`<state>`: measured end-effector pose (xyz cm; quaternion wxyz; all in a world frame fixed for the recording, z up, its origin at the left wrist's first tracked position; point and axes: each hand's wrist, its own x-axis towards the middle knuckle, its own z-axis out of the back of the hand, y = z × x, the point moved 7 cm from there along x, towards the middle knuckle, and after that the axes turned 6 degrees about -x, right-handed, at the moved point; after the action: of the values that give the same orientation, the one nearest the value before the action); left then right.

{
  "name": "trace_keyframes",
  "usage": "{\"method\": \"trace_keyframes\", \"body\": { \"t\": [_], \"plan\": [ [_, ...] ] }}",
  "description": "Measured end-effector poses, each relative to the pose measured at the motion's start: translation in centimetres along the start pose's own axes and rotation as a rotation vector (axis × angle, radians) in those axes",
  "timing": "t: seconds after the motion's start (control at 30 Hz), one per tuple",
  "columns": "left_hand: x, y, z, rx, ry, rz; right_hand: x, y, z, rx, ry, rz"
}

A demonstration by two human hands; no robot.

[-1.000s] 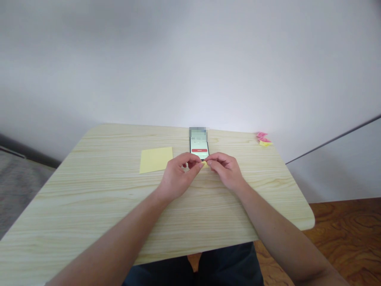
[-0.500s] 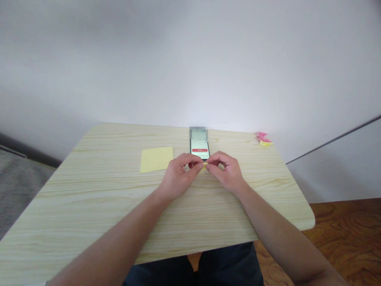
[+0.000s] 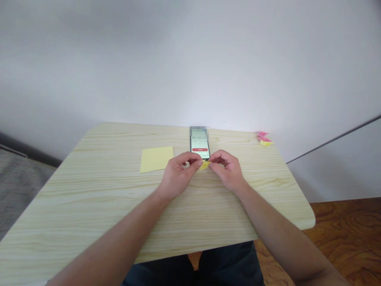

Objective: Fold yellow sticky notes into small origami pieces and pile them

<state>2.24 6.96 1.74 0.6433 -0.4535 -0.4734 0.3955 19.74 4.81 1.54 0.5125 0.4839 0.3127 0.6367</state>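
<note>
A small folded piece of yellow paper (image 3: pixel 204 165) is held between my two hands, just above the table. My left hand (image 3: pixel 180 173) pinches its left end between thumb and fingertips. On the other side, my right hand (image 3: pixel 228 171) pinches the right end the same way. The fingertips cover part of the paper, so its full shape is hidden. Right behind the hands lies a phone (image 3: pixel 200 143) with a lit screen and a red bar on it. To the left of my left hand, a flat sheet of yellow paper (image 3: pixel 156 159) rests on the table.
The light wood table (image 3: pixel 89 198) reaches back to a pale wall (image 3: pixel 190 63). Folded pink and yellow paper pieces (image 3: pixel 264 138) sit near its back right corner. My legs (image 3: pixel 229 264) are under the front edge.
My fingertips have moved slightly apart, the right ones to the right. More of the yellow folded paper shows between them now.
</note>
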Motion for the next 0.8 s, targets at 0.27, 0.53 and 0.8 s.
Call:
{"method": "trace_keyframes", "body": {
  "t": [0.27,0.53,0.8],
  "plan": [
    [-0.1,0.2,0.0,-0.1,-0.021,0.009,0.0,0.6,0.0,-0.023,0.017,0.103],
    [0.1,0.9,0.1,-0.177,-0.024,0.029,-0.2,0.4,-0.5,-0.015,0.063,0.077],
    [0.0,0.9,-0.5,-0.213,0.053,0.047,-0.3,0.6,-0.9,-0.002,0.069,0.125]
  ]
}}
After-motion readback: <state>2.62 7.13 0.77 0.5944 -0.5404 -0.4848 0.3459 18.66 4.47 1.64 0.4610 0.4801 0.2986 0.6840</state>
